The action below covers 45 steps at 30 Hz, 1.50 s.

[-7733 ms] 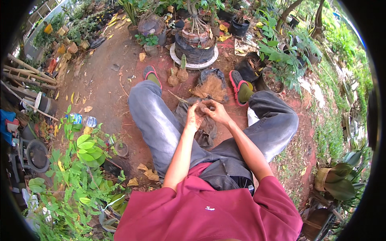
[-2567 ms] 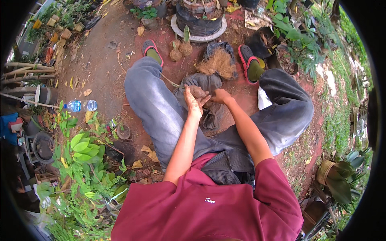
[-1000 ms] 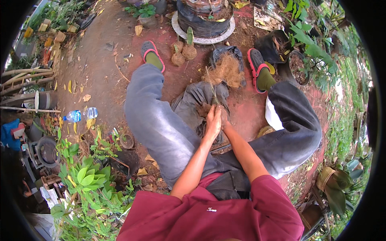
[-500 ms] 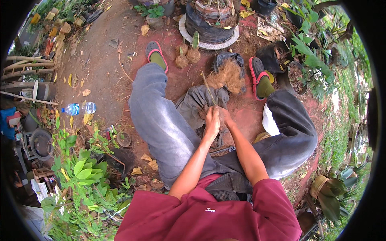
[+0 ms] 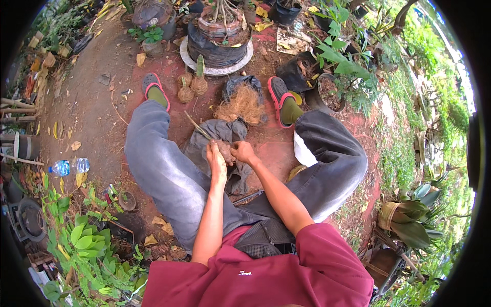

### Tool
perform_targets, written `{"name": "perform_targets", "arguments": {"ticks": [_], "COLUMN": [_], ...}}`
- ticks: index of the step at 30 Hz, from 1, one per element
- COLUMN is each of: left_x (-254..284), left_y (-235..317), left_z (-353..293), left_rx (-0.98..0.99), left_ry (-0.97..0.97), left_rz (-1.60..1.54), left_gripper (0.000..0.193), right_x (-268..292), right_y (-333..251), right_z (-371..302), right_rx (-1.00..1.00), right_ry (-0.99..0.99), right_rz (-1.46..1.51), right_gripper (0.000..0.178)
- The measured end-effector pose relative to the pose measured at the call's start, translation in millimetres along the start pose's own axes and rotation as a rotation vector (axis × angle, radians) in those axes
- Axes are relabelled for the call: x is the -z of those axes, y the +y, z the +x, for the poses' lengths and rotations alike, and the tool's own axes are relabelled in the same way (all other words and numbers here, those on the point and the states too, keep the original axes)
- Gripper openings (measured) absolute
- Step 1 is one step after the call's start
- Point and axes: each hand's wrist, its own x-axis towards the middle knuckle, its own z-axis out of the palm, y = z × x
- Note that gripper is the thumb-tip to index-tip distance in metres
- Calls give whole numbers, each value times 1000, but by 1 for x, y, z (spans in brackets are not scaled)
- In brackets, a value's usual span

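Head view: the left hand [image 5: 217, 162] cups a clump [image 5: 225, 150] from its left, the right hand [image 5: 242, 152] curls at its right edge, pinch unclear, a stem [image 5: 197, 125] jutting beyond the grip, dark sheet [image 5: 231, 131] beneath, fibre [image 5: 240, 105] farther off.

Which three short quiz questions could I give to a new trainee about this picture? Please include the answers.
1. True or false: the left hand holds a watering can.

2. Multiple choice: what colour is the trim of the right shoe?
A) yellow
B) pinkish red
C) white

3. Fill the gap: the loose brown fibre lies ____ from the person's body than the dark sheet.

Key:
1. False; it is against a brown clump.
2. B
3. farther
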Motion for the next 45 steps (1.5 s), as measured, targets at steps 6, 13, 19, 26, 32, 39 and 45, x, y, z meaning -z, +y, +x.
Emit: {"name": "perform_targets", "arguments": {"ticks": [6, 13, 19, 26, 32, 39, 45], "left_x": [-17, -12, -11, -11, -12, -21, -23], "left_y": [19, 32, 37, 25, 24, 27, 27], "left_z": [-13, -22, -23, -24, -28, -41, -42], "left_rx": [-43, -75, -14, 212, 296, 256, 258], "left_ry": [72, -41, -3, -328, -507, -440, -402], "left_rz": [-22, -49, -40, -56, -96, -121, -127], "left_gripper": [32, 34, 35, 59, 47, 42, 41], "right_x": [18, 33, 102, 138, 118, 111, 116], "right_y": [1, -12, -61, -72, -80, -75, -65], "right_z": [-1, -4, -48, -102, -96, -89, -85], "right_rx": [-9, -10, 65, 330, 403, 287, 257], "right_ry": [42, -56, -235, -156, -33, -183, -260], "right_rz": [-7, 196, 471, 583, 484, 501, 551], "right_gripper": [42, 39, 48, 59, 93, 98, 99]}}
